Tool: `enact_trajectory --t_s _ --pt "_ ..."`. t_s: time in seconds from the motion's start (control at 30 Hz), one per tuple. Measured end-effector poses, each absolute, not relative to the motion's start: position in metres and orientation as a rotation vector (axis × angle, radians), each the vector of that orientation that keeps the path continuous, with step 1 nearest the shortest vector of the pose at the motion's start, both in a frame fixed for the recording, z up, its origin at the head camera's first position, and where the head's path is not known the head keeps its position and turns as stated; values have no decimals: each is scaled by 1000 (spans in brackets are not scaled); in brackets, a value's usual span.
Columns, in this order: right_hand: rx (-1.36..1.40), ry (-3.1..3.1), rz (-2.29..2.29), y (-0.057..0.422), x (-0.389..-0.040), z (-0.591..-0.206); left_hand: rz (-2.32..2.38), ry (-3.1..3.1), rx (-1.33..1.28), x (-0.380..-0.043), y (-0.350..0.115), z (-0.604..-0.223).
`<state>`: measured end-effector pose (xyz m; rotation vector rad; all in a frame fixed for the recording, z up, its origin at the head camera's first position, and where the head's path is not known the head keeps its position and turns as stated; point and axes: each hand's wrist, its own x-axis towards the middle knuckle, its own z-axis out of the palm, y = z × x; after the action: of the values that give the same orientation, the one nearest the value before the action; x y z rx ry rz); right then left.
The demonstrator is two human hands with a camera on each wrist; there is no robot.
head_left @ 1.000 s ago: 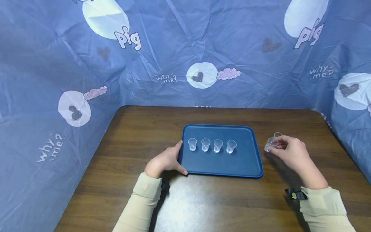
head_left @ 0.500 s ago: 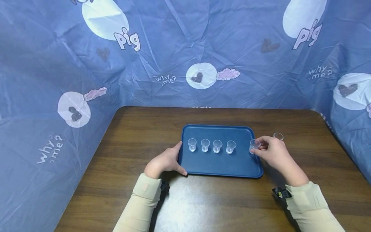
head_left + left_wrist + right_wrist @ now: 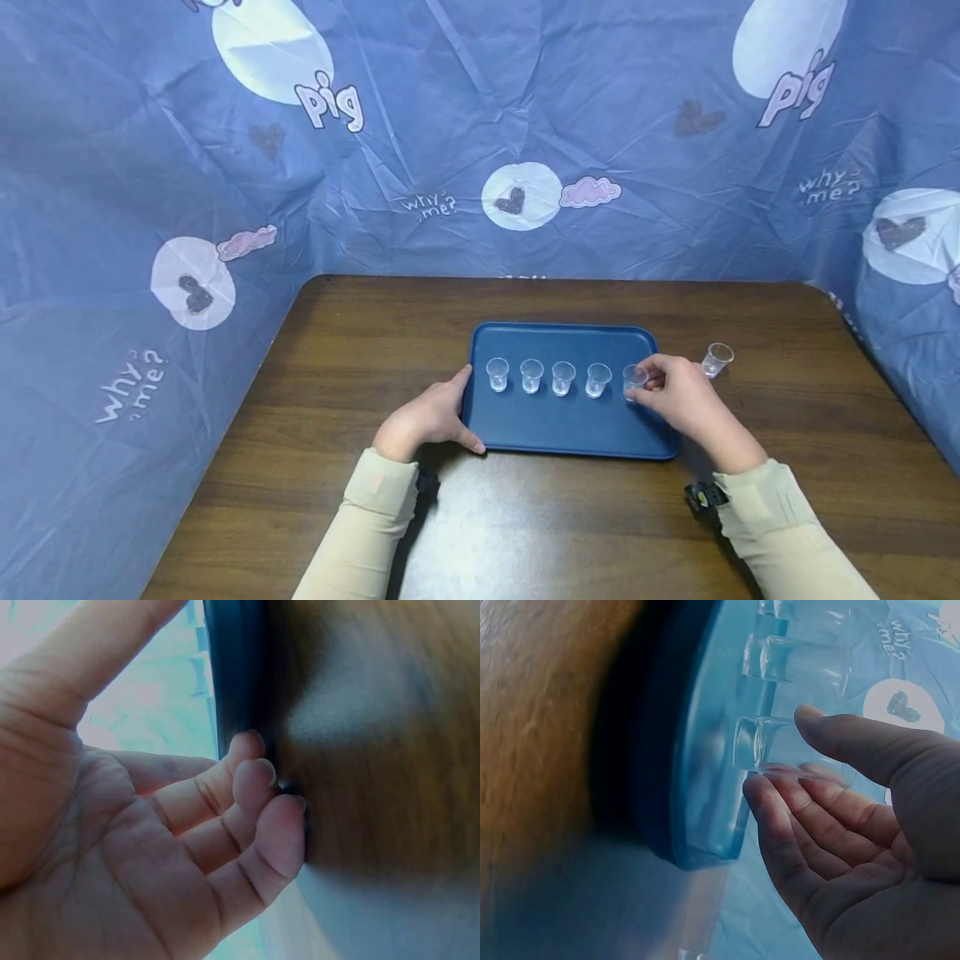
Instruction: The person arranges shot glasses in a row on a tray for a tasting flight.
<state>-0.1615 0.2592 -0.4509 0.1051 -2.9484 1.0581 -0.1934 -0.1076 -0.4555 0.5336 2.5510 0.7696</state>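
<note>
In the head view my right hand [image 3: 681,390] pinches a small clear shot glass [image 3: 634,379] between thumb and fingers. This glass stands upright over the right part of a blue tray [image 3: 555,432], at the right end of a row of several like it, such as a neighbouring shot glass [image 3: 597,381]. Its thick base [image 3: 748,742] appears at or just above the tray surface in the right wrist view. My left hand [image 3: 431,417] rests against the tray's left side, thumb spread to the front corner. In the left wrist view, its fingertips [image 3: 279,832] lie by the tray edge.
One more shot glass [image 3: 717,359] stands on the wooden table [image 3: 360,333], right of the tray. A blue patterned cloth [image 3: 420,108] hangs behind the table and along both sides.
My right hand has carried a shot glass leftward from the table, across the tray's right rim, to the row's right end. The left hand stays against the tray.
</note>
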Motion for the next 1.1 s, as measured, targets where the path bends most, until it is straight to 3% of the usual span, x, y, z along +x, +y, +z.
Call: enact_trajectory --t_s 1.1 --pt "107 -2951 1069 259 -163 -454 775 2537 522 -194 -107 -455"
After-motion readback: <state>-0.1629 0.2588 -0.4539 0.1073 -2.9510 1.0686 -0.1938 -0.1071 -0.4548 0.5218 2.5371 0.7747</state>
